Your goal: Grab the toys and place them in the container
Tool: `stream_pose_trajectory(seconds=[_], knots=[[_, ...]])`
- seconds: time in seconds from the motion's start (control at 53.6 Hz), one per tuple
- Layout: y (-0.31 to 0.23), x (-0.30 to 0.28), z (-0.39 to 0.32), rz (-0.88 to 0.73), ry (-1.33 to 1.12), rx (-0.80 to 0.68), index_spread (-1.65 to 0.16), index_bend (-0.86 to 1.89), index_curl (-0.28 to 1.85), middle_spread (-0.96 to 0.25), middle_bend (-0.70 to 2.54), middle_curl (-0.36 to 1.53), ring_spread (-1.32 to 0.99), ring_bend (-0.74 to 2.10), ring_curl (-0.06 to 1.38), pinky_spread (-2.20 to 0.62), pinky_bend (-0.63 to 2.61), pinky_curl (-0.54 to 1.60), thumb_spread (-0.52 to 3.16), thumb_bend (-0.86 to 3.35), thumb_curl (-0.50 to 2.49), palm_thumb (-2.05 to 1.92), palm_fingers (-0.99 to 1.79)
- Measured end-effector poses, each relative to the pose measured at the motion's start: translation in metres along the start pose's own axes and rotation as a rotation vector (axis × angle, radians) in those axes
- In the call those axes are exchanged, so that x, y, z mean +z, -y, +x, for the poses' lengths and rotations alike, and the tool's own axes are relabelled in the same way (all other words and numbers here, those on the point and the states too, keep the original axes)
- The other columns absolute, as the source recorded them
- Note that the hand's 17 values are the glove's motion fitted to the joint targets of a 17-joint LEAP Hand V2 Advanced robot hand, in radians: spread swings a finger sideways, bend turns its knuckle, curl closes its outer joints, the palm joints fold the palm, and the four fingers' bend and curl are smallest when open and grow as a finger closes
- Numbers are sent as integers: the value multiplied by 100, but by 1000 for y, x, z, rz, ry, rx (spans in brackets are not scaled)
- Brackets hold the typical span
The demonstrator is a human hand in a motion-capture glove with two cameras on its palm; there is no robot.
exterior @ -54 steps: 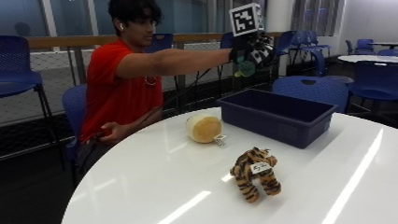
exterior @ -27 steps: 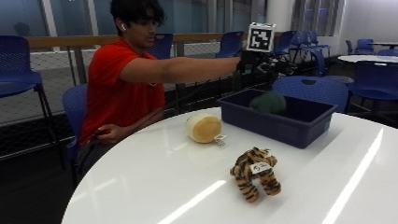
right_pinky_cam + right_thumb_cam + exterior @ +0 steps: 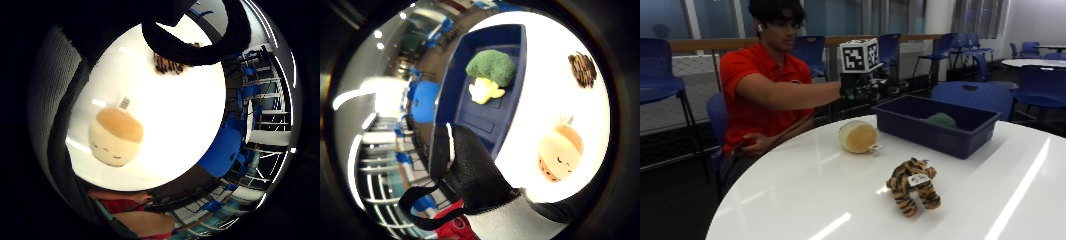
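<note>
My gloved right hand hovers in the air with relaxed fingers and holds nothing. It is left of the blue container, above and slightly behind the round tan plush. That plush lies on the white table and shows under the palm. A green broccoli toy lies inside the container. The striped tiger toy stands nearer the table's front.
The person's bare left hand rests low by the table's left edge. Blue chairs stand behind the container, and another white table sits at the far right.
The hand let go of the green toy, which dropped into the container. The hand then drew back left, from over the container to above the tan plush.
</note>
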State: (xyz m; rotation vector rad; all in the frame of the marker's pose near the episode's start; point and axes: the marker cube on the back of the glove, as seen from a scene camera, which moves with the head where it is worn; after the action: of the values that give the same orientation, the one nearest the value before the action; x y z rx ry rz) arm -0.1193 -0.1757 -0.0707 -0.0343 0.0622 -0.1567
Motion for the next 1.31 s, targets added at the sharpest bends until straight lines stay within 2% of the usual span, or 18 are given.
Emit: stream_pose_trajectory(seconds=[0.112,0.373,0.952,1.101,1.307], knots=[[-26,23,19,50,10,-1,-34,14,36,-9,10,39,-1,16,29,8,84,35,106,-12,37,-17,-25],[-56,77,46,-3,42,42,-36,17,35,-9,12,31,0,13,24,9,78,33,107,-10,25,-14,-20],[-73,152,63,-159,45,112,-37,13,28,-7,12,22,2,18,20,11,119,42,111,-5,21,-5,-16],[-75,154,56,-169,-20,117,-37,8,22,-6,13,21,3,38,26,7,125,43,115,-1,26,4,-10],[-77,150,51,-189,-65,127,-40,17,21,-10,25,26,-8,69,34,1,109,37,126,3,31,16,14]])
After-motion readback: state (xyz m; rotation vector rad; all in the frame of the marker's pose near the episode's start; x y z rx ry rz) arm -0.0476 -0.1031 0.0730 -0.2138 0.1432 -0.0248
